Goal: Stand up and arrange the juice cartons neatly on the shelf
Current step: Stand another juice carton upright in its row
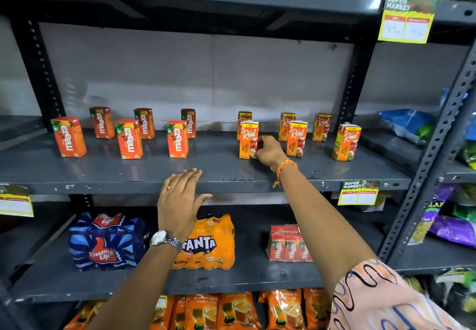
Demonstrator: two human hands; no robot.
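Small juice cartons stand upright on the dark grey middle shelf (219, 167). Several red Maaza cartons (128, 139) fill the left half in two staggered rows. Several orange Real apple cartons (296, 137) fill the right half the same way. My right hand (269, 152) grips the right side of the front-left Real carton (247, 140), which stands upright on the shelf. With fingers together and flat, my left hand (180, 198) rests on the shelf's front edge and holds nothing.
Below are a blue Thums Up pack (105, 242), an orange Fanta pack (213, 244) and a wrapped Maaza multipack (288, 244). Tea packets (231, 309) line the bottom. Snack bags (407, 123) fill the rack at right. Price tags (358, 192) hang from shelf edges.
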